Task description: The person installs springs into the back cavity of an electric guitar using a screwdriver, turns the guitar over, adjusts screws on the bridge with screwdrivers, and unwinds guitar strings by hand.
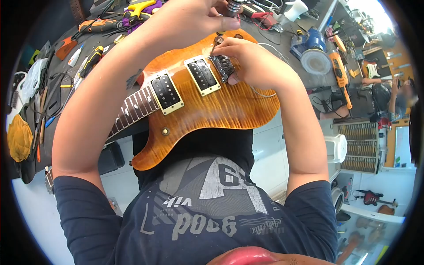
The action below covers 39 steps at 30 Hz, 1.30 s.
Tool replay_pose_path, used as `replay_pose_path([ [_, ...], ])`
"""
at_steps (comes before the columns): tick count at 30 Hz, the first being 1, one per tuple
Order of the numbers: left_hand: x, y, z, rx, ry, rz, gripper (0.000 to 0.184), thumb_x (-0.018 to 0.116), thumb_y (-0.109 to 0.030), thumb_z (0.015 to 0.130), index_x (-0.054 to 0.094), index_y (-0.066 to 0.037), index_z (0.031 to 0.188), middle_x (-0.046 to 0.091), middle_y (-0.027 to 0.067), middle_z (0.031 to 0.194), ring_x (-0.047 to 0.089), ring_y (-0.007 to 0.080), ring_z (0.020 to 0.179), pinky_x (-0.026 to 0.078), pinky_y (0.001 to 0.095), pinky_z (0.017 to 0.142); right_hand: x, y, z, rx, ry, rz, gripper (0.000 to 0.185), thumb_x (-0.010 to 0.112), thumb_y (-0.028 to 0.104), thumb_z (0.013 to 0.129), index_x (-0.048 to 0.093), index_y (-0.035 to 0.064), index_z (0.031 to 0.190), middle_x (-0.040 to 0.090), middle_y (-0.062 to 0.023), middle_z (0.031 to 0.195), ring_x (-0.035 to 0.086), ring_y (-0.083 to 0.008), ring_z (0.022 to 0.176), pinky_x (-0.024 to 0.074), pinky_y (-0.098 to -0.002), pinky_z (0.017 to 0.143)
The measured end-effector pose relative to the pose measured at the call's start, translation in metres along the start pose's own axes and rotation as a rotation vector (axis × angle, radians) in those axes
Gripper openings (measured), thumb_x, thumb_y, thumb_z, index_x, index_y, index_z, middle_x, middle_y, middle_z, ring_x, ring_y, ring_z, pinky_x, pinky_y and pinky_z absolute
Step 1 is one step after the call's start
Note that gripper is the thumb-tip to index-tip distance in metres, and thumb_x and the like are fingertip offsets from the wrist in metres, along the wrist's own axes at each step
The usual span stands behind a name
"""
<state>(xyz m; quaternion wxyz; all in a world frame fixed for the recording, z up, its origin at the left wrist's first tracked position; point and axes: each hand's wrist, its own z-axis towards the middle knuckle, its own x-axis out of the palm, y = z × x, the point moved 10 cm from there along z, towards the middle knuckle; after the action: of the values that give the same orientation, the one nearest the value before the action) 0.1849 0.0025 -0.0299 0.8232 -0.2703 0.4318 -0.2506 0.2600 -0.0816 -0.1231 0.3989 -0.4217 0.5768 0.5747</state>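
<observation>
An amber flame-top electric guitar lies across the bench edge and my lap, its fretboard pointing to the lower left. Two black humbucker pickups in cream frames, the neck pickup and the bridge pickup, sit in its top. My left hand, at the top of the view, is closed around what looks like a screwdriver with a ribbed dark handle; its lower end points toward the bridge area. My right hand grips the metal bridge between thumb and fingers. Its fingertips partly cover the bridge.
Beyond the guitar, the dark workbench holds cables, a yellow-handled tool, a yellow-black screwdriver and a blue polisher. A tan glove lies far left. An orange power tool is at right, near another person.
</observation>
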Motion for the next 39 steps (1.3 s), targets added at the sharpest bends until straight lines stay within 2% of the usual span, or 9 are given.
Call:
replay_pose_path([
  [5,-0.009,-0.01,-0.009,0.156,-0.188,0.127,0.023,0.082,-0.008,0.094,0.068,0.0,0.109,0.069,0.0128,0.099,0.068,0.0245,0.088,0.055,0.0372,0.081,0.001,-0.006,-0.001,0.014,0.049,0.087,0.071,0.089,0.004,0.077,0.067,0.0097,0.144,0.067,-0.004,0.135,0.068,-0.0265,0.116,0.055,-0.0413,0.104],
  [11,-0.004,-0.011,-0.011,0.007,-0.184,0.059,0.023,0.081,-0.009,0.094,0.068,0.001,0.109,0.067,0.0135,0.09,0.066,0.0295,0.084,0.052,0.039,0.077,0.002,-0.011,-0.001,-0.003,0.038,0.055,0.074,0.091,0.008,0.077,0.067,0.0129,0.147,0.067,-0.0027,0.137,0.068,-0.0249,0.115,0.0544,-0.0406,0.105],
  [17,-0.002,-0.016,-0.015,0.08,-0.203,0.192,0.02,0.077,-0.003,0.095,0.066,0.003,0.11,0.065,0.0158,0.1,0.067,0.0281,0.088,0.053,0.0378,0.08,-0.001,-0.007,-0.003,0.043,0.066,0.091,0.074,0.091,0.009,0.077,0.067,0.0137,0.147,0.068,-0.0028,0.139,0.066,-0.026,0.124,0.0528,-0.0407,0.109],
  [20,-0.004,-0.013,-0.008,0.207,-0.294,-0.107,0.021,0.076,0.001,0.095,0.064,0.003,0.112,0.063,0.0154,0.104,0.068,0.0251,0.09,0.053,0.0366,0.081,0.001,-0.011,-0.002,0.029,0.045,0.09,0.074,0.091,0.009,0.077,0.067,0.0135,0.146,0.068,-0.0034,0.14,0.065,-0.0267,0.128,0.0515,-0.0415,0.111],
  [24,0.002,-0.029,-0.011,0.023,-0.241,0.214,0.018,0.071,0.006,0.096,0.061,0.003,0.111,0.064,0.013,0.103,0.07,0.0205,0.097,0.055,0.032,0.086,0.005,-0.014,-0.002,0.083,0.062,0.12,0.073,0.092,0.009,0.077,0.068,0.0132,0.146,0.068,-0.0049,0.14,0.063,-0.0277,0.132,0.0502,-0.042,0.114],
  [28,0.008,0.02,-0.015,-0.049,-0.347,-0.587,0.02,0.069,0.009,0.098,0.057,0.002,0.112,0.063,0.01,0.102,0.069,0.017,0.097,0.055,0.0297,0.086,0.001,-0.011,-0.003,0.025,0.034,0.093,0.073,0.092,0.009,0.076,0.068,0.0125,0.145,0.068,-0.006,0.139,0.062,-0.0283,0.134,0.0497,-0.042,0.115],
  [31,0.009,-0.029,-0.022,0.23,-0.362,0.063,0.017,0.065,0.011,0.1,0.057,0.001,0.11,0.063,0.005,0.102,0.069,0.014,0.099,0.057,0.0293,0.088,0.003,-0.014,-0.003,0.021,0.025,0.102,0.073,0.092,0.009,0.076,0.068,0.0121,0.145,0.068,-0.0064,0.139,0.062,-0.0285,0.134,0.0493,-0.0424,0.115],
  [35,0.005,-0.006,-0.008,0.05,-0.307,-0.326,0.016,0.068,0.009,0.1,0.06,0.001,0.112,0.062,0.0014,0.101,0.069,0.0117,0.097,0.057,0.029,0.087,0.001,-0.012,-0.002,0.032,0.038,0.113,0.072,0.091,0.009,0.076,0.068,0.0115,0.145,0.068,-0.0069,0.139,0.061,-0.0291,0.135,0.0487,-0.0426,0.116],
  [39,0.006,-0.007,0.0,0.012,-0.202,-0.216,0.011,0.075,0.004,0.098,0.067,0.001,0.104,0.067,0.0012,0.095,0.066,0.0058,0.089,0.055,0.0245,0.079,0.001,-0.013,-0.002,0.02,0.03,0.114,0.073,0.091,0.008,0.076,0.068,0.0103,0.145,0.067,-0.0073,0.14,0.061,-0.0294,0.136,0.0484,-0.0426,0.117],
])
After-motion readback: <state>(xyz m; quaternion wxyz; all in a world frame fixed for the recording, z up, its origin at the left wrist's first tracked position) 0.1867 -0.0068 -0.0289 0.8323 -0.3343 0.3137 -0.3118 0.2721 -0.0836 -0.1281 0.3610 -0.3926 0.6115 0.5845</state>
